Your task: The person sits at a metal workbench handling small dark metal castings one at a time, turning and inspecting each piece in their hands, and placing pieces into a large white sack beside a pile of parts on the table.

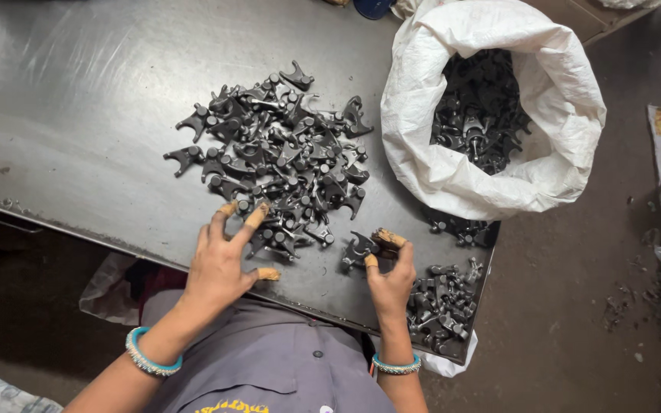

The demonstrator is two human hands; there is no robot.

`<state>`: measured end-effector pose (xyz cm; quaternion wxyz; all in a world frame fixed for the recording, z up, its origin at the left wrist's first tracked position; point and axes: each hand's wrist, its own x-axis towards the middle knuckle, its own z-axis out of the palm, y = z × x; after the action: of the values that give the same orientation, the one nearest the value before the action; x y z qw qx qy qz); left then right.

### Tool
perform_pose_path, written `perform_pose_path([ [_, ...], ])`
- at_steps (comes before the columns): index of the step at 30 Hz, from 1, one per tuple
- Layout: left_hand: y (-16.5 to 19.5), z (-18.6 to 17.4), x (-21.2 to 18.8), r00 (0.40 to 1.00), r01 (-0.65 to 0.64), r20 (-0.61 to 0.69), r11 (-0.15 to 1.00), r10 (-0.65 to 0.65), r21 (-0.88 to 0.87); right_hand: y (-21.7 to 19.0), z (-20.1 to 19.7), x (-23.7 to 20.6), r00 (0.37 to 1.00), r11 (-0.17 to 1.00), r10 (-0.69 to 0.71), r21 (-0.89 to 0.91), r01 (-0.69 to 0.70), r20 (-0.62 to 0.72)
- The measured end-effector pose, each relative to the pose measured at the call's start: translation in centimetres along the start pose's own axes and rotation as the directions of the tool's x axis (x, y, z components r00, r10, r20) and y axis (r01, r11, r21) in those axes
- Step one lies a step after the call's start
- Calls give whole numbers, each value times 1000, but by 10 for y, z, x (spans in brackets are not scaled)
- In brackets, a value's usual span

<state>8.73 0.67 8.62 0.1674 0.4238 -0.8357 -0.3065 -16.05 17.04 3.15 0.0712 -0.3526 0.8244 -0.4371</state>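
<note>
Dark forked metal castings [277, 153] lie under your open left hand [219, 260]; your right hand [390, 277] pinches one dark forked casting [359, 249].

A dark, shiny metal table [78, 115] holds everything. A big pile of small dark metal parts [277, 153] lies in its middle, and a smaller pile [441, 306] sits at five o'clock. A white sack [430, 130] full of parts rests at two o'clock.
</note>
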Motion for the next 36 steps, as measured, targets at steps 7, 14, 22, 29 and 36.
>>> perform_pose_path([
  [7,-14,44,20,996,-30,-90,999,27,-24,6,1,1,998,939,56,341,-49,-10],
  [14,-3,55,45,995,2,-99,1000,-5,-25,20,-7,5,990,663,103,735,-141,96],
  [22,4,55,76,993,-15,-118,999,11,-35,32,-14,2,784,35,385,841,-540,487],
  [29,13,52,39,959,-152,-259,980,114,-131,39,-17,-7,825,150,283,827,-542,490],
  [36,20,101,21,805,564,591,-235,-58,-792,-5,10,-15,972,853,53,496,-163,228],
])
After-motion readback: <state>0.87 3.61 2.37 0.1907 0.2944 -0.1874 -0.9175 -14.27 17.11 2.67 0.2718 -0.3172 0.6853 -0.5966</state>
